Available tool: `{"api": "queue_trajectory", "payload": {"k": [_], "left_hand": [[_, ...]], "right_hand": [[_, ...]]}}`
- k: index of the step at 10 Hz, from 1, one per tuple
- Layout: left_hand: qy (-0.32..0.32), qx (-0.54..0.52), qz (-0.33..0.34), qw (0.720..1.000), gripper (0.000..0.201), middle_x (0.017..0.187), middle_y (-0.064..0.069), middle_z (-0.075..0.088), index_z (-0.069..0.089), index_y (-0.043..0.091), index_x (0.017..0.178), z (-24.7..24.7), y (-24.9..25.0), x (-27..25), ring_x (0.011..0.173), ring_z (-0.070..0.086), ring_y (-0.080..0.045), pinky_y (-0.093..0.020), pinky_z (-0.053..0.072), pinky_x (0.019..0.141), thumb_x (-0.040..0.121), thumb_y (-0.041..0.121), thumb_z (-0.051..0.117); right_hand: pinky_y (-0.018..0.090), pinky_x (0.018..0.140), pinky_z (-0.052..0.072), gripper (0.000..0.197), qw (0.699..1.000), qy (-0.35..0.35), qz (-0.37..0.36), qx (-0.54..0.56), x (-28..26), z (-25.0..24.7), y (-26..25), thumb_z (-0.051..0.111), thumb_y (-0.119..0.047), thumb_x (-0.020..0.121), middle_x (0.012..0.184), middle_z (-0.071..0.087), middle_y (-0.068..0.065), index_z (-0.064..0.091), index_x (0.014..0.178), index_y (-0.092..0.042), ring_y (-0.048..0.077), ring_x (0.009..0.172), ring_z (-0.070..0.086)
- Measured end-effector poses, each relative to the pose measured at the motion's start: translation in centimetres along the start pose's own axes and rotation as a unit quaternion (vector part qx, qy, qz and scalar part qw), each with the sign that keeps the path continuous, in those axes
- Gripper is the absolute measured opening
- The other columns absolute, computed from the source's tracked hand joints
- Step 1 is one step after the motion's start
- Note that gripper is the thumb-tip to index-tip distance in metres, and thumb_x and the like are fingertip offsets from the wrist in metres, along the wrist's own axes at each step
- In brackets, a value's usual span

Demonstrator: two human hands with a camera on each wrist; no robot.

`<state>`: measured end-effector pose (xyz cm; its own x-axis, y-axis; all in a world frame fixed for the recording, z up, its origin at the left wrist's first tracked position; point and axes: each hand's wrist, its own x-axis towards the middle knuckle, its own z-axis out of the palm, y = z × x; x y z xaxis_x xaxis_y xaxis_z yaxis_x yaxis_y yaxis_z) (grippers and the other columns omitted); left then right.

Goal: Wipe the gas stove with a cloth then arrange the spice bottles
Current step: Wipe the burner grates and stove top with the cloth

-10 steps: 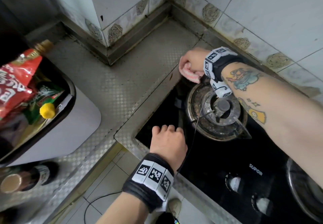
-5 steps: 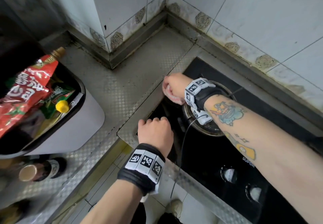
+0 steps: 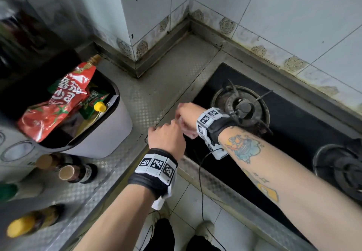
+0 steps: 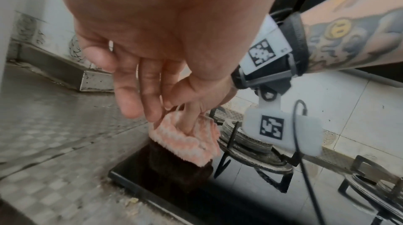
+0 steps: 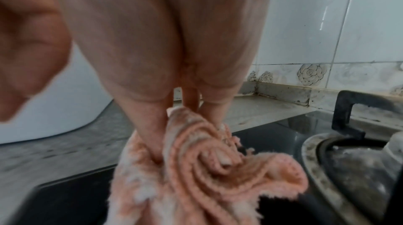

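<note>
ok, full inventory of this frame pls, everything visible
pink cloth: 1, pink, over hob's left edge
hob: 1, black glass, set into countertop
burners: 2, dark metal, on hob
countertop: 1, patterned steel, around hob
bin: 1, white, on countertop, left
red packet: 1, red, in bin
green packet: 1, green, in bin
capped bottle: 1, yellow cap, in bin
counter bottles: 4, brown, brown, green, yellow caps, far left, blurred
wall tiles: white, rose border, behind
left hand: fingers straight, beside cloth
right hand: grips pink cloth
</note>
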<state>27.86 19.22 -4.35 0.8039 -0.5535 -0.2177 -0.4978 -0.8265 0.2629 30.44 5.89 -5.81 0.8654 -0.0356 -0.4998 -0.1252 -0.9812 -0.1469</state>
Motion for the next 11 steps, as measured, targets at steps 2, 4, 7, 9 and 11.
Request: {"api": "queue_trajectory", "payload": {"k": [2, 4, 7, 9, 11], "left_hand": [[-0.052, 0.033, -0.005, 0.998, 0.012, 0.093, -0.006, 0.072, 0.053, 0.018, 0.079, -1.0, -0.8, -0.7, 0.089, 0.066, -0.027, -0.040, 0.035, 0.093, 0.076, 0.011, 0.044], [-0.053, 0.046, 0.005, 0.998, 0.018, 0.087, -0.008, 0.071, 0.038, 0.017, 0.060, -1.1, -0.4, -0.7, 0.085, 0.066, -0.029, -0.037, 0.036, 0.086, 0.073, 0.010, 0.047], [-0.089, 0.044, 0.021, 0.995, 0.013, 0.090, -0.010, 0.070, 0.047, 0.017, 0.073, -0.5, 0.6, 0.1, 0.086, 0.063, -0.031, -0.044, 0.036, 0.095, 0.071, 0.006, 0.042], [-0.077, 0.056, 0.020, 0.995, 0.023, 0.095, -0.010, 0.071, 0.057, 0.016, 0.088, 0.6, 0.1, 0.3, 0.091, 0.064, -0.031, -0.042, 0.035, 0.092, 0.072, 0.008, 0.041], [-0.080, 0.084, 0.020, 0.993, 0.028, 0.099, -0.010, 0.071, 0.061, 0.016, 0.096, 0.3, 0.3, 0.7, 0.097, 0.064, -0.028, -0.041, 0.035, 0.096, 0.076, 0.011, 0.042]], "right_hand": [[0.029, 0.067, 0.049, 0.026, 0.997, 0.006, 0.025, 0.070, -4.0, 2.9, -4.4, 0.054, -0.008, 0.075, 0.094, 0.067, 0.014, 0.053, 0.100, -0.005, 0.029, 0.091, 0.067], [-0.002, 0.056, 0.027, 0.031, 0.991, -0.027, 0.130, 0.017, -7.0, 9.8, -2.7, 0.067, -0.061, 0.069, 0.078, 0.062, -0.023, 0.057, 0.072, -0.032, -0.009, 0.059, 0.044], [0.037, 0.085, 0.049, 0.034, 0.921, 0.258, 0.194, 0.220, -10.7, 8.3, 2.2, 0.052, -0.012, 0.083, 0.117, 0.056, 0.003, 0.063, 0.114, -0.020, 0.025, 0.103, 0.056], [0.039, 0.091, 0.043, 0.040, 0.975, 0.113, 0.155, 0.111, -4.6, 10.4, -0.1, 0.046, -0.025, 0.078, 0.126, 0.047, 0.003, 0.054, 0.117, -0.021, 0.028, 0.119, 0.039], [0.042, 0.102, 0.042, 0.044, 0.957, 0.152, 0.075, 0.235, -5.2, 9.0, -3.5, 0.047, -0.010, 0.089, 0.141, 0.045, 0.004, 0.052, 0.132, -0.018, 0.026, 0.132, 0.039]]}}
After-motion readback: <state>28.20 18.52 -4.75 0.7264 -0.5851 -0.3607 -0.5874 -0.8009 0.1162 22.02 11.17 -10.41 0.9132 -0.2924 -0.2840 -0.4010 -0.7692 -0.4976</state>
